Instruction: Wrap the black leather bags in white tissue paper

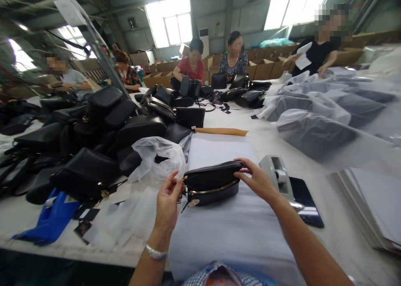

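A small black handbag [213, 183] with a gold front zipper and a round tag hangs between my two hands, above a stack of white paper sheets [219, 150]. At its left end, by the gold hardware, my left hand [169, 198] is closed with thumb and fingertips together on the bag's edge. My right hand [252, 177] pinches the upper right corner between thumb and fingers. Crumpled clear plastic [158, 158] lies just beyond my left hand. Close to my right forearm are a grey tape dispenser [275, 173] and a dark phone [305, 202].
Black bags [87, 169] are piled along the left. A blue object [52, 219] and small black cards [86, 215] lie near the front edge. Plastic-wrapped bags [316, 127] and a stack of boards [369, 202] occupy the right. Several people work across the table, before open cartons [263, 68].
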### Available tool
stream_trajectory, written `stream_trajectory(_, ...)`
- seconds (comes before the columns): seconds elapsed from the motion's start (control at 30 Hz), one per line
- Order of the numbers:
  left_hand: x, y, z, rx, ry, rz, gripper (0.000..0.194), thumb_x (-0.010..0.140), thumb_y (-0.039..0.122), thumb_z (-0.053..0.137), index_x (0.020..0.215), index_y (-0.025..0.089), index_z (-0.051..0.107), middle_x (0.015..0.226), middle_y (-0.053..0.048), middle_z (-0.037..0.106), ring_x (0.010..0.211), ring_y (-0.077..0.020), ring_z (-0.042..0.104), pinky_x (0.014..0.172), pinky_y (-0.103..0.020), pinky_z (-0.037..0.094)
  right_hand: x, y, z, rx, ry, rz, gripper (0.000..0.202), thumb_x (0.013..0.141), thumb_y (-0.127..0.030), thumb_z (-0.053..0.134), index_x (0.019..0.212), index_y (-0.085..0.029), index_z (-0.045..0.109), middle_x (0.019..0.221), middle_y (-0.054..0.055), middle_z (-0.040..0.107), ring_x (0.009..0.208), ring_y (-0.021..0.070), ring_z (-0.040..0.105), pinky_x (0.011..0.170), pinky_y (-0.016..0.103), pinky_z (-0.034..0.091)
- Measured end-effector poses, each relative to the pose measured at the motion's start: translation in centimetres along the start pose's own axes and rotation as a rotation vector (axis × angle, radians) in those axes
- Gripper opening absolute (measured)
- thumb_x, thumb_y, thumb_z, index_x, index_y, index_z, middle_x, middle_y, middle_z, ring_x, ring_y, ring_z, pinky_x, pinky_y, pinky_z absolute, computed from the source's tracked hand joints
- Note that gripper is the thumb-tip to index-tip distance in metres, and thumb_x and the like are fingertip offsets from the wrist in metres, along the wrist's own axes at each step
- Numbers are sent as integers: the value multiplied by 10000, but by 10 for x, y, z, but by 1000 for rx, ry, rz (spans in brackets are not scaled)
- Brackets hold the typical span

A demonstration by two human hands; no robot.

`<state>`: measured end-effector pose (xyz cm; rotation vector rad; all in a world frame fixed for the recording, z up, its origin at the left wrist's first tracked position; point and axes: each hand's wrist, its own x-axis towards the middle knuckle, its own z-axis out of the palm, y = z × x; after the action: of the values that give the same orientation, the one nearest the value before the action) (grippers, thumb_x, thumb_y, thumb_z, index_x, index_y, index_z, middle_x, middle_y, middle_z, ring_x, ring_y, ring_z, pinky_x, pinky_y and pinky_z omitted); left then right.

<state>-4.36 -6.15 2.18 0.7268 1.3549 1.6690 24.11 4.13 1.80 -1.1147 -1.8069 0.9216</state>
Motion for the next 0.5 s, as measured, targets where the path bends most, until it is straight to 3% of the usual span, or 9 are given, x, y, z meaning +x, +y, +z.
stream_trajectory(0.1, -2, -1, 3, 210, -12, 143, 357, 846, 435, 680, 1134, 226, 702, 1156, -49, 683, 1056, -166, 638, 883, -256, 516, -7, -3, 5, 142, 31, 22, 494, 885, -478, 622, 1324, -261, 555, 1286, 62, 629, 1100, 249, 638, 996, 431, 520)
stream_trajectory(0.17, -3, -3, 6, 256, -29, 195, 335, 880, 444, 631, 1128, 232, 709, 1269, -64, 650, 1186, -204, 590, 944, -283, 502, -8, -8, 12, 180, 122, 42, 453, 913, -510, 576, 1270, -234, 613, 1236, 69, 665, 1095, 252, 638, 1013, 435, 500)
stream_trajectory(0.33, -8, 0, 14, 145, -59, 146, 343, 903, 405, 614, 1179, 214, 686, 1174, -62, 711, 1133, -212, 629, 1021, -356, 465, -12, -29, 17, 167, 392, 128, 404, 835, -540, 672, 1014, -183, 736, 993, 77, 742, 960, 267, 672, 923, 426, 533)
stream_trajectory(0.5, -21, -3, 32, 100, -175, 175, 298, 913, 357, 603, 1133, 184, 706, 1125, -69, 732, 1074, -205, 655, 997, -344, 481, -33, -28, 7, 29, 525, 98, 395, 890, -542, 596, 1069, -216, 730, 1040, 69, 729, 993, 267, 664, 919, 436, 518)
